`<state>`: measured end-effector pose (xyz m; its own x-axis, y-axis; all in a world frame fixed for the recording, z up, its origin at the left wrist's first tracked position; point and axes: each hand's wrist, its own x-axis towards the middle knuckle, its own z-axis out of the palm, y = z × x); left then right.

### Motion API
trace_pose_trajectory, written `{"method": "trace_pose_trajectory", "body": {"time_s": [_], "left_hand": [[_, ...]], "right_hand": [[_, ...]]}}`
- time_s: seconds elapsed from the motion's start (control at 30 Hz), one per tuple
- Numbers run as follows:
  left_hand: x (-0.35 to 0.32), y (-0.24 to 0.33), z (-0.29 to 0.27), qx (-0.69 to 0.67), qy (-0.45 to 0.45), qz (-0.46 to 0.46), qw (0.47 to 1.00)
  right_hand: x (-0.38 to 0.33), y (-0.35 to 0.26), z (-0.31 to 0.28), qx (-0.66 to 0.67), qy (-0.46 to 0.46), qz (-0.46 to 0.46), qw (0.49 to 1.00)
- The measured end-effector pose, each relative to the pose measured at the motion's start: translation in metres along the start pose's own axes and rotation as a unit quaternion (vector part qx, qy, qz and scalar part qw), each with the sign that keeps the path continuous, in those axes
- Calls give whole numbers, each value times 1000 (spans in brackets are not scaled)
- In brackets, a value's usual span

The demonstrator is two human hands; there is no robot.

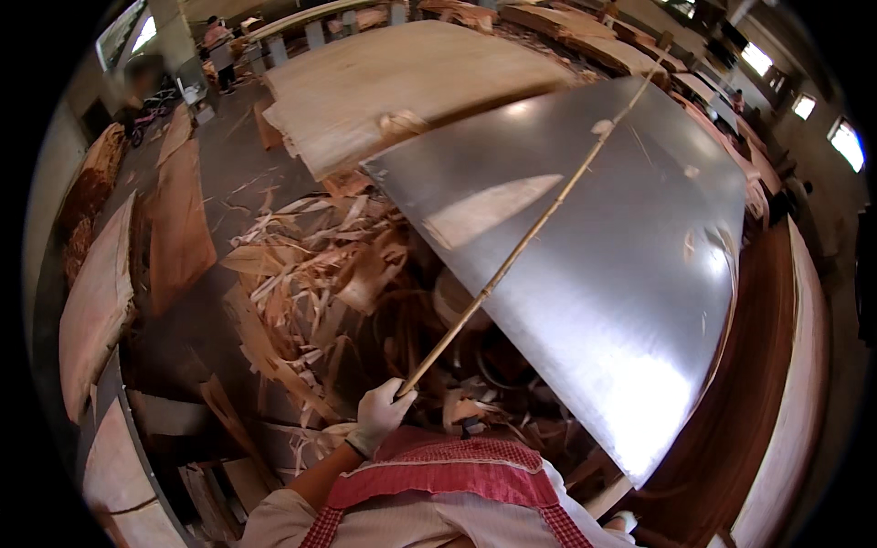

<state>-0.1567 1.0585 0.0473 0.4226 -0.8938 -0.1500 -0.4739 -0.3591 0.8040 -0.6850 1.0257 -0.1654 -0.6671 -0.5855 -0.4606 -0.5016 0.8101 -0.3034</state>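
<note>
A long thin wooden stick (539, 222) slants up from the low middle to the top right. Its low end sits in the person's left hand (381, 413), which wears a white glove and is closed around it. The stick lies across a big shiny grey metal sheet (603, 265). The sheet is flat and smooth, with bright spots of light on it.

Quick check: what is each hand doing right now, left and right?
Left hand: gloved, closed around the lower end of a long thin wooden stick lying across the metal sheet.
Right hand: not in view.
</note>
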Motion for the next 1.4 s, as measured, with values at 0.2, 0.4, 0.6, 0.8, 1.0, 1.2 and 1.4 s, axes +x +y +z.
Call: {"method": "trace_pose_trajectory", "body": {"time_s": [0.2,0.4,0.6,0.8,1.0,1.2,1.4], "left_hand": [[47,-53,-133,26,13,-30,999],[93,-110,-197,-19,38,-104,994],[231,-158,-279,-22,71,-18,997],[275,-221,-399,67,172,-144,972],[307,-275,-480,170,192,-127,958],[316,-396,-556,118,138,-139,973],[190,-624,-733,-308,-124,-416,847]], "right_hand": [[51,-180,-44,209,115,-168,956],[-55,-514,99,-127,85,-458,876],[-117,-693,256,-404,-10,-633,661],[-456,-795,393,-183,-264,-896,306],[-530,-952,474,204,-507,-464,697],[-662,-1073,504,221,-474,-412,746],[-721,-1150,607,346,-396,-242,815]]}}
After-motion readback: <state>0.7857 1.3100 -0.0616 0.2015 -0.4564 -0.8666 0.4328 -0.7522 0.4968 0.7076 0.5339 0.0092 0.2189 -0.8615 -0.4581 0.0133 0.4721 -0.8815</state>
